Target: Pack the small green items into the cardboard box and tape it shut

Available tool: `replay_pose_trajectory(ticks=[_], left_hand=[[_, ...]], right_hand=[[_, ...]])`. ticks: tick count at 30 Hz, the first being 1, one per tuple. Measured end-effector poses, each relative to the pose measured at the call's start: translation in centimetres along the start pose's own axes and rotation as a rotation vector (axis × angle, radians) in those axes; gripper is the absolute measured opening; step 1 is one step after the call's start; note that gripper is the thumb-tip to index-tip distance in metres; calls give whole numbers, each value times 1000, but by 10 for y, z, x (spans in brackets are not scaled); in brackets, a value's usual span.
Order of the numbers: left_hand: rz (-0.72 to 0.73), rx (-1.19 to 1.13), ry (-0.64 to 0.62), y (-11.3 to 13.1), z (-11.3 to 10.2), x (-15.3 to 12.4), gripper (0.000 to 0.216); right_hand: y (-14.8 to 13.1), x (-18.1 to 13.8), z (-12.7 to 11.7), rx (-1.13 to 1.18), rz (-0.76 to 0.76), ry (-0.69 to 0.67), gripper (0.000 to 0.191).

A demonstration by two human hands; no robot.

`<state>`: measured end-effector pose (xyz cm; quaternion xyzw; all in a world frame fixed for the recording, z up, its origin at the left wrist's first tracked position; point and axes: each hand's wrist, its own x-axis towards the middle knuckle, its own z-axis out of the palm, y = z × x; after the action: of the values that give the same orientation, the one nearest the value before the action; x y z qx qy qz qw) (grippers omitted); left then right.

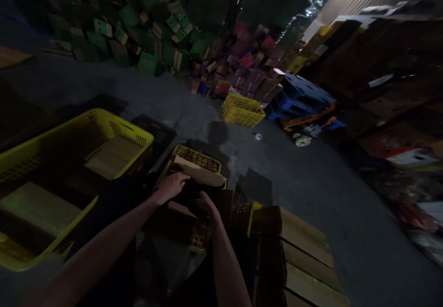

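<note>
In the head view a cardboard box with a raised tan flap (199,171) sits in front of me, on or against a yellow crate (198,156). My left hand (172,187) is at the box's left side, its fingers partly stretched toward the near edge of the flap, with no object visible in them. My right hand (207,204) reaches down at the right side of the dark opening. Its fingertips are lost in shadow, so what they touch is unclear. Another, lower cardboard flap (182,209) shows between my forearms.
A large yellow bin (100,115) with cardboard inside stands left. Flattened cardboard boxes (308,256) are stacked at right. Farther off are a yellow basket (243,111), blue pallets (304,92), an orange pallet jack (308,122) and a heap of green and red boxes (148,62).
</note>
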<state>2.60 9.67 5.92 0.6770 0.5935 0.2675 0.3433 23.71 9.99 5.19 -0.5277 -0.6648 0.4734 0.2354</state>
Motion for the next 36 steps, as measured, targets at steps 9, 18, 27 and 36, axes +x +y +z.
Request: replay_pose_trajectory(ticks=[9,18,27,36], left_hand=[[25,-265,-19,17,-8,-2,49],[-174,-821,-91,39,-1,-5,42],[-216,-1175,-77,49,-2,-8,52],[-277,-1007,-49,42,-2,-7,59]], right_hand=[[-29,0,-24,-107,-45,145,23],[-47,-26,-42,103,-236,256,40],[-38,-40,-49,326,-57,212,43],[-32,-45,-51,414,15,271,42]])
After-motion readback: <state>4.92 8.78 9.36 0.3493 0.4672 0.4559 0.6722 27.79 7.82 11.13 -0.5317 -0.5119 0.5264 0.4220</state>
